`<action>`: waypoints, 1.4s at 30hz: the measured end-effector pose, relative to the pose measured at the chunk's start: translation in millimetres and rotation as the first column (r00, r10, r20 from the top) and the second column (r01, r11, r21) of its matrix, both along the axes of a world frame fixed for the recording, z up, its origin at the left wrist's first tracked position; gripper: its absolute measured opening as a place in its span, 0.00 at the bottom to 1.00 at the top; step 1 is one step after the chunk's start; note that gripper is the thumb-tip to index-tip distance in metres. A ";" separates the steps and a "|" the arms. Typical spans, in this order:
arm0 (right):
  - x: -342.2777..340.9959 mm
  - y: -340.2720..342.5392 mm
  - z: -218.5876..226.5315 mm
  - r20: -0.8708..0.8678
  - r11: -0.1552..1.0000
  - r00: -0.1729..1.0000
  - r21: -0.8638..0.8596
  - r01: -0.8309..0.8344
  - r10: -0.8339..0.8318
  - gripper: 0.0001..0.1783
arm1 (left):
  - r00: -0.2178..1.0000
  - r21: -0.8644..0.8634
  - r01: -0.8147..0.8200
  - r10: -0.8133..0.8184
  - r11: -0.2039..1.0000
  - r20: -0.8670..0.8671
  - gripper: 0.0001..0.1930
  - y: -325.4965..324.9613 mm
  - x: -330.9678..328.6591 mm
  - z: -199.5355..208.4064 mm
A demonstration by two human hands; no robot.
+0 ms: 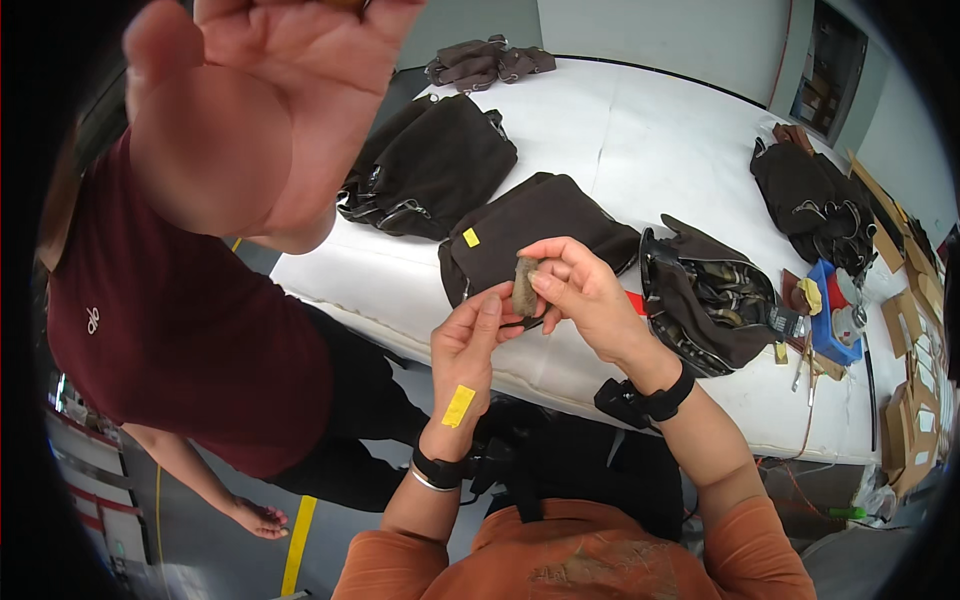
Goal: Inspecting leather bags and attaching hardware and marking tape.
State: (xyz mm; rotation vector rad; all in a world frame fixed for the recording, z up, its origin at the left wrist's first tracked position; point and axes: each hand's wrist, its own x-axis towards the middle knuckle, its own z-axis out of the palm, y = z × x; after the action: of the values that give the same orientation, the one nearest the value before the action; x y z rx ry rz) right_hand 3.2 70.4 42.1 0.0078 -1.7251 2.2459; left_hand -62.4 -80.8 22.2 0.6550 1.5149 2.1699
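Observation:
Between both hands is a small, fuzzy grey-brown strip [524, 290], held over the near side of the white table. My right hand [583, 293] pinches its upper end between thumb and fingers. Its lower end is gripped by my left hand [468, 328], where a thin dark piece also shows under the fingers; I cannot make out what it is. Just behind the hands lies a dark brown fabric bag [545, 215] with a yellow sticker [471, 237]. To the right, an unzipped dark bag [708, 290] is filled with dark, bunched contents.
A co-worker in a maroon shirt [200, 330] stands at my left, one raised hand [265, 120] close to the camera. More dark bags [430, 165] lie on the white table [650, 120]. At right are a blue bin [832, 325], tools and cardboard [908, 390].

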 end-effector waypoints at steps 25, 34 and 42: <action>33.3 -1.7 -20.2 0.037 0.965 0.998 0.259 0.045 -0.057 0.13 | 0.929 -0.133 -0.209 0.154 0.969 -0.336 0.09 25.0 17.5 -18.5; 57.3 6.1 -20.7 0.083 0.996 0.996 0.087 -0.037 0.030 0.14 | 0.919 -0.117 -0.185 0.130 0.976 -0.372 0.09 34.4 32.6 -26.0; 67.0 6.4 -23.6 0.043 0.999 0.998 0.027 0.040 -0.041 0.14 | 0.967 -0.008 -0.102 0.097 0.995 -0.235 0.12 34.9 34.5 -25.9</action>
State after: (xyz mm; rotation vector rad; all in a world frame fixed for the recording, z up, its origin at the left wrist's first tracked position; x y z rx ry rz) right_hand 70.2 76.8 18.6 -0.0698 -1.7604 2.2103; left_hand -27.9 -45.8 -3.8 0.8727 1.7203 2.2105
